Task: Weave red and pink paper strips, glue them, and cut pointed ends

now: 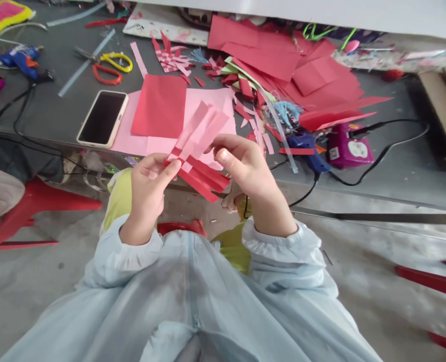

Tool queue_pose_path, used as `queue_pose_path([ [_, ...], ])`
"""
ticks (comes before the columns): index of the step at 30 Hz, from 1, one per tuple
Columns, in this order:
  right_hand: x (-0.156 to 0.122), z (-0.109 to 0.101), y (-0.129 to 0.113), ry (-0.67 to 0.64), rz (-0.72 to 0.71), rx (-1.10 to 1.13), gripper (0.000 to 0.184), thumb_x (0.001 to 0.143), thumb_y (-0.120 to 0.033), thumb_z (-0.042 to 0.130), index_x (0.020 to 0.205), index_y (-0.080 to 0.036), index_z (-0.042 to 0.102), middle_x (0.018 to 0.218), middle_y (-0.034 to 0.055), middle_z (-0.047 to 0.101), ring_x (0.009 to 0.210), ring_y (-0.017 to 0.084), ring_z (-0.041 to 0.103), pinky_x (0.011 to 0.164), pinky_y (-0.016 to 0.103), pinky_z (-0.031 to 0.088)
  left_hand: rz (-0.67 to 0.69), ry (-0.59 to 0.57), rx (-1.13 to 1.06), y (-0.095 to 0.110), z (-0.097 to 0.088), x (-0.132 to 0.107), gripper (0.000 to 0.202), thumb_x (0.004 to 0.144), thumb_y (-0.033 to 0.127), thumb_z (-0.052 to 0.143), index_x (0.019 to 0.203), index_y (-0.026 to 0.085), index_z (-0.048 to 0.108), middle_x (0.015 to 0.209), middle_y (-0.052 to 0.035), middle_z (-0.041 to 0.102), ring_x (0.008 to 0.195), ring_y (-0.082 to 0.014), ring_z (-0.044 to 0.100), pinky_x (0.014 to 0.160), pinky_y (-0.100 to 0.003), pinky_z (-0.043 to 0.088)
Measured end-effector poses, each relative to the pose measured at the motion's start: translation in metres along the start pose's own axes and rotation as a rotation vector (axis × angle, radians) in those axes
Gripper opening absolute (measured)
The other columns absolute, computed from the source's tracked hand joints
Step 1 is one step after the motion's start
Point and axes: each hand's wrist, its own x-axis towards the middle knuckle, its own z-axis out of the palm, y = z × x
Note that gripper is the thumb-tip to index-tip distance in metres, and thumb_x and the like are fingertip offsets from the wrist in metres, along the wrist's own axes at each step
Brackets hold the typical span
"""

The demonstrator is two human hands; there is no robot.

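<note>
My left hand (pixel 147 188) pinches a partly woven piece of red and pink paper strips (pixel 203 131) between thumb and fingers, at the checkered corner. Pink strips fan out up and to the right, while red ones spread down and to the right. Close to the pink strips is my right hand (pixel 251 168), its fingers loosely curled and its thumb apart from the paper. One fingertip reaches behind the strips' edge, partly hidden. Behind the weave, a red paper sheet (pixel 160 105) lies over pink paper sheets (pixel 124 134) at the table's edge.
A phone (pixel 104 118) and scissors (pixel 107 68) lie left on the grey table (pixel 392 156). Finished-looking woven paper (pixel 170 58) and a red paper pile (pixel 275 60) are at the back. Blue glue guns (pixel 311 151) with cords sit at both sides. A red stool (pixel 37 201) stands left.
</note>
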Motion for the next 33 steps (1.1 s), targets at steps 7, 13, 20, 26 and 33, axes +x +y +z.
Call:
queue_pose_path([
  [7,0.014,0.001,-0.002,-0.137,0.113,0.056,0.034,0.078,-0.046,0.074,0.086,-0.013,0.077,0.082,0.0057,0.075,0.071,0.013,0.062,0.063,0.027,0.05,-0.087,0.082,-0.042,0.006,0.016,0.018,0.036,0.056,0.04,0.093,0.069,0.02,0.066,0.061,0.0048,0.063,0.051,-0.006,0.053,0.05,-0.019,0.045],
  [13,0.03,-0.007,-0.002,-0.152,0.134,-0.039,0.019,0.081,-0.028,0.066,0.079,-0.011,0.075,0.073,0.0043,0.07,0.064,0.011,0.054,0.06,0.026,0.043,-0.171,0.086,0.041,0.01,0.015,0.021,0.024,0.073,0.041,0.078,0.071,0.021,0.064,0.064,0.0024,0.064,0.054,-0.0088,0.056,0.051,-0.021,0.047],
  [20,0.04,-0.013,-0.003,-0.342,0.099,-0.114,0.019,0.082,-0.028,0.065,0.078,-0.012,0.073,0.075,0.0047,0.07,0.067,0.011,0.055,0.063,0.026,0.044,-0.213,0.014,0.207,0.023,0.001,0.024,0.022,0.074,0.039,0.075,0.074,0.019,0.067,0.061,0.0031,0.062,0.051,-0.0071,0.054,0.051,-0.02,0.049],
  [26,0.043,-0.011,-0.004,-0.367,0.116,-0.147,0.025,0.084,-0.033,0.064,0.075,-0.011,0.072,0.065,0.0016,0.063,0.061,0.008,0.047,0.057,0.025,0.037,-0.228,0.003,0.228,0.021,-0.009,0.027,0.021,0.062,0.028,0.082,0.072,0.017,0.067,0.063,0.0035,0.067,0.049,-0.0073,0.061,0.051,-0.019,0.053],
  [33,0.047,-0.012,-0.003,-0.447,0.233,-0.196,0.021,0.071,-0.031,0.077,0.076,-0.011,0.074,0.059,-0.0033,0.054,0.055,0.007,0.042,0.051,0.025,0.029,-0.26,0.032,0.226,0.019,-0.011,0.023,0.021,0.06,0.026,0.081,0.071,0.018,0.066,0.062,0.0044,0.066,0.05,-0.0084,0.062,0.051,-0.02,0.053],
])
